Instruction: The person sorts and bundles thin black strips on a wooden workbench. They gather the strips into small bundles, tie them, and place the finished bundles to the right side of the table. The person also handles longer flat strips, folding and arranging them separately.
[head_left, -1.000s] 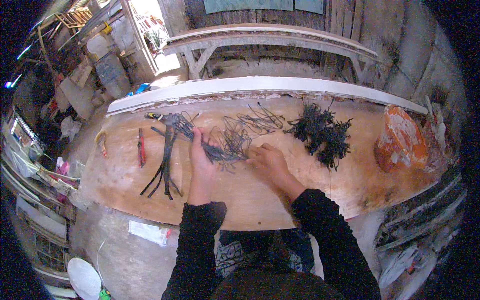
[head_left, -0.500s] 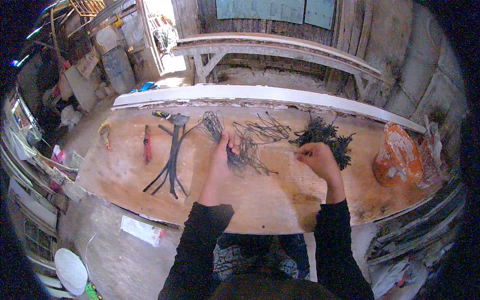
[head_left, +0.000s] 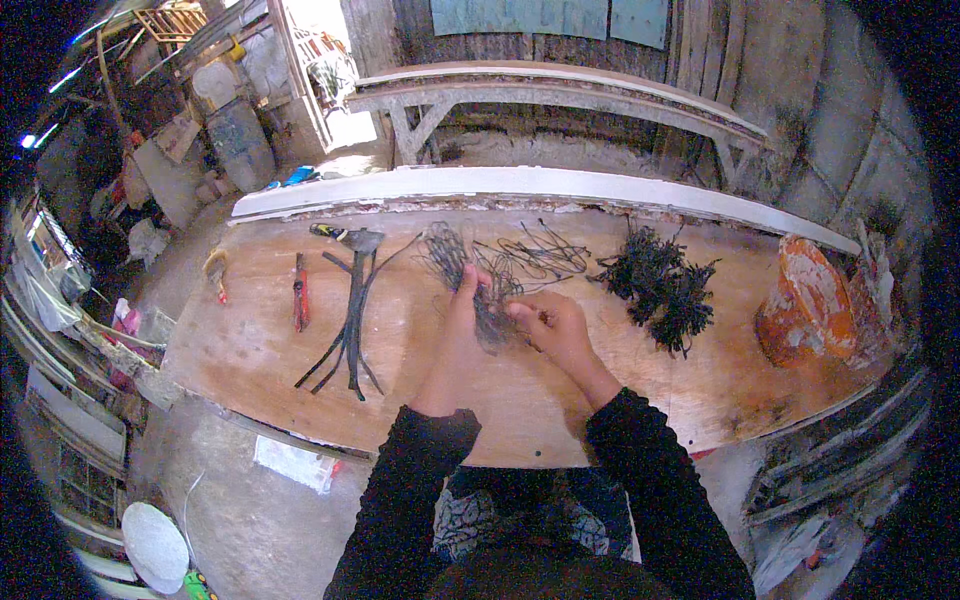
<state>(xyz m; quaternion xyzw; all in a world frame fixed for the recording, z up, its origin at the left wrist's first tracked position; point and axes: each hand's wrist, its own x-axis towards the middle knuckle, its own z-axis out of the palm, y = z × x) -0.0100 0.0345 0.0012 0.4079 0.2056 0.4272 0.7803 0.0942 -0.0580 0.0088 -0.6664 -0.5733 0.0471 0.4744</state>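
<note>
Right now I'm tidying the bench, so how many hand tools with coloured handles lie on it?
2. The red-handled tool lies left of the black strips; the yellow-handled tool lies farther left, near the tabletop's edge. Others may hide under the wire tangle.

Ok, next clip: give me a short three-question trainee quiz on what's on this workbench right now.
1. True or false: both hands meet at the tangle of thin dark wires near the middle of the wooden workbench.
2. Which thing lies furthest to the person's right on the bench? A) red-handled tool B) orange-stained bucket C) bundle of dark strips
3. Fill in: the heap of short dark twisted pieces lies to the ____ of the right hand.

Key: 1 true: the left hand and the right hand both grip the tangle. 2 B. 3 right.
</note>
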